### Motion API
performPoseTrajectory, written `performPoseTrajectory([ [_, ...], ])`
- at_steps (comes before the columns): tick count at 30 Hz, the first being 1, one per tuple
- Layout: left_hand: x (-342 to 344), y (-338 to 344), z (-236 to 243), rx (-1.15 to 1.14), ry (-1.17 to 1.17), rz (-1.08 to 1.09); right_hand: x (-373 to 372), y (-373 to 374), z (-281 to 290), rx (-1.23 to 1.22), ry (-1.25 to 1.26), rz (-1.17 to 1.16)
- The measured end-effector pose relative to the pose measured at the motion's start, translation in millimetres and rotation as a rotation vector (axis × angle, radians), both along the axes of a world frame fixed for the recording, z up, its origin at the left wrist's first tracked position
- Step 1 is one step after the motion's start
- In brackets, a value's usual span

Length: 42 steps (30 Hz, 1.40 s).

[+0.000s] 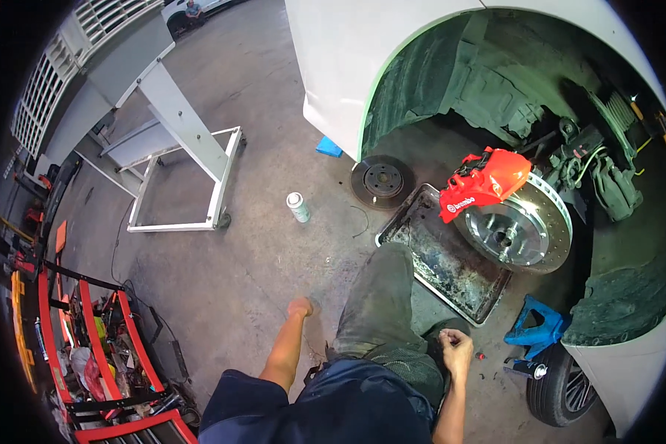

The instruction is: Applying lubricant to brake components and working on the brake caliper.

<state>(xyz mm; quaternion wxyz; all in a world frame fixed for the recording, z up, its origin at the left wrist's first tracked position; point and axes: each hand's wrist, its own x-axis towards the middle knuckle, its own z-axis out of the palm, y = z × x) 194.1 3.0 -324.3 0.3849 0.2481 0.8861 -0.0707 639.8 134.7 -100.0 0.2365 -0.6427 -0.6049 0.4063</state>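
Note:
My left hand hangs beside my left leg over the concrete floor; its fingers are foreshortened and cannot be made out. Close to my right knee, my right hand is closed with its fingers pinched together, and what they hold, if anything, is hidden. Ahead to the right, a red brake caliper sits over the upper edge of a drilled brake disc on the wheel hub. Neither hand touches them. A dirty metal tray lies on the floor beneath, in front of my legs.
A worn brake disc and a spray can are on the floor ahead. Right of me are a blue stand, a dark can and a wheel. A red tool cart and white wheeled frame stand left.

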Motion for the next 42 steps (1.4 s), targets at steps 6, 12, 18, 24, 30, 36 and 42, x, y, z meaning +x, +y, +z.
performPoseTrajectory([
  [6,14.3,2.9,13.2,0.445,-0.028,0.331,0.1,17.7,-0.7,-0.015,-0.024,0.037],
  [12,-49.9,-37.7,-9.9,0.739,-1.146,0.921,-14.6,28.4,25.1,0.007,0.028,0.146],
  [18,18.2,24.2,43.8,0.672,-0.424,0.626,14.0,31.8,7.6,0.042,0.071,0.073],
  [24,13.7,47.9,90.1,0.728,-1.245,1.112,17.3,23.3,10.2,-0.112,0.2,0.038],
  [30,87.7,94.7,235.3,0.941,-1.209,0.425,-12.8,26.9,58.5,-0.179,0.501,0.232],
  [36,154.9,110.8,305.9,0.915,-1.02,0.005,-40.1,32.8,117.9,0.014,0.377,0.394],
  [42,201.7,113.1,324.6,0.994,-0.897,-0.038,-39.8,39.0,122.0,0.122,0.38,0.47],
])
